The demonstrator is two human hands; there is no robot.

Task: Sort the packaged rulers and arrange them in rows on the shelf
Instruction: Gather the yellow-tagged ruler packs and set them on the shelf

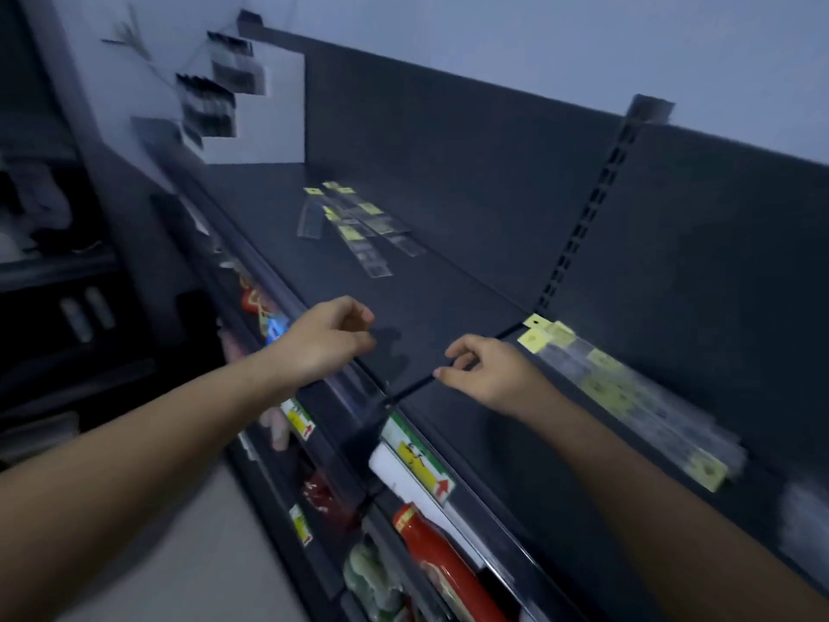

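Left hand (332, 338), right hand (486, 372) loosely curled, grip empty; ruler heap (354, 226) beyond; ruler row (628, 392) rightward.

The shelf (278, 217) looks like painted sheet metal, dark, matt and pretty smooth. Same goes for the back panel (448, 163) and the slotted upright (587, 217). The packaged rulers (354, 226) mid-shelf sit in clear glossy plastic sleeves with yellow paper-looking tabs – the row of rulers (628, 397) along the back edge looks the same. The price labels (421, 464) on the front edge look like paper behind a shiny clear strip – the red bottle (430, 549) below is glossy too.
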